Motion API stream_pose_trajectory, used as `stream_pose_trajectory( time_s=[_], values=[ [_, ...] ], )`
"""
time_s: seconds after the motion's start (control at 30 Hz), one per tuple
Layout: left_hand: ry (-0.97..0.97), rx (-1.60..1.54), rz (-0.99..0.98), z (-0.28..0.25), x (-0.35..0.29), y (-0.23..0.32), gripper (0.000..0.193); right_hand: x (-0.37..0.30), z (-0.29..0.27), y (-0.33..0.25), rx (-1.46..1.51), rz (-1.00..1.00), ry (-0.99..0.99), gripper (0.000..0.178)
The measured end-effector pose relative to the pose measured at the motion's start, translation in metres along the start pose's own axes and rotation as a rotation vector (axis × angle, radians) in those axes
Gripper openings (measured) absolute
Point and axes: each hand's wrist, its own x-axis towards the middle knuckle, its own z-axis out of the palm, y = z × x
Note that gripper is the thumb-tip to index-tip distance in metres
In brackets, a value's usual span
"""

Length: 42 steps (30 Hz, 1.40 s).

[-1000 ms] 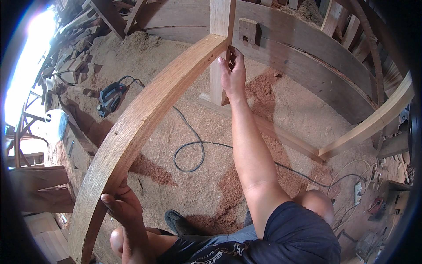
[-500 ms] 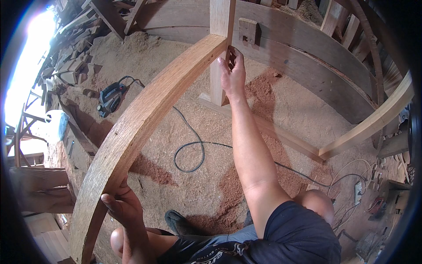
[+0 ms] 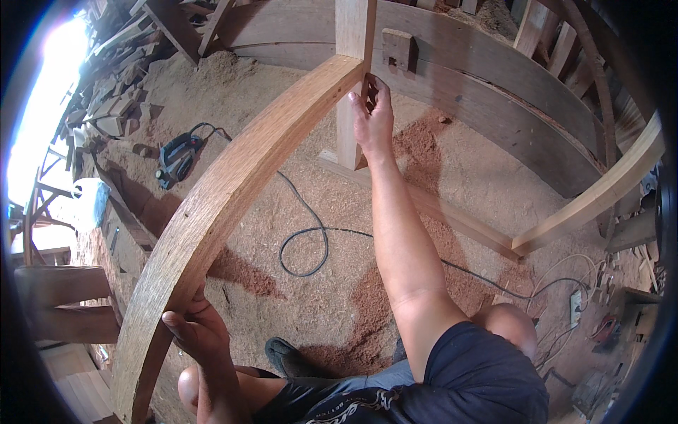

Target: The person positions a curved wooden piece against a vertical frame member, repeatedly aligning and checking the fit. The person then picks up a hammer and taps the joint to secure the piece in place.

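A left hand (image 3: 201, 328) is gripping a curved beam (image 3: 229, 173) above a sawdust-covered floor (image 3: 339, 261), the right hand (image 3: 374, 124) touching the post (image 3: 355, 32) at the beam's far end, grip unclear; scrap wood (image 3: 113, 113) is lining the floor's far-left edge.

A navy short-sleeved shirt (image 3: 480, 374) with pale print (image 3: 385, 401) tops greyish shorts (image 3: 342, 385).
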Motion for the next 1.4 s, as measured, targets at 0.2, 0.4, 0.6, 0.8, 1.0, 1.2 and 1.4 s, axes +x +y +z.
stream_pose_trajectory(
  time_s=[0.2,0.4,0.6,0.8,1.0,1.2,1.4],
  values=[
    [-0.023,0.006,0.004,-0.003,0.000,0.001,0.069,-0.002,0.001,-0.005,0.013,0.029,-0.009,0.057],
    [-0.035,-0.018,0.013,-0.003,0.001,-0.001,0.068,-0.001,0.001,-0.001,-0.024,0.023,-0.001,0.057],
    [-0.008,-0.019,0.010,-0.003,0.000,-0.001,0.069,-0.001,0.002,0.002,0.013,0.016,0.001,0.057],
    [-0.009,-0.020,0.005,-0.001,0.001,0.000,0.072,0.001,0.000,0.003,0.006,0.015,0.005,0.058],
    [0.063,0.083,0.047,0.009,0.001,0.000,0.072,-0.001,0.002,0.000,-0.001,0.026,0.008,0.057],
    [0.001,-0.003,0.010,-0.001,0.000,0.000,0.071,0.000,0.001,0.003,0.011,-0.004,0.019,0.056],
    [-0.016,-0.005,0.013,-0.001,0.000,0.000,0.070,-0.002,0.002,0.002,0.010,0.022,0.012,0.056]
  ],
)
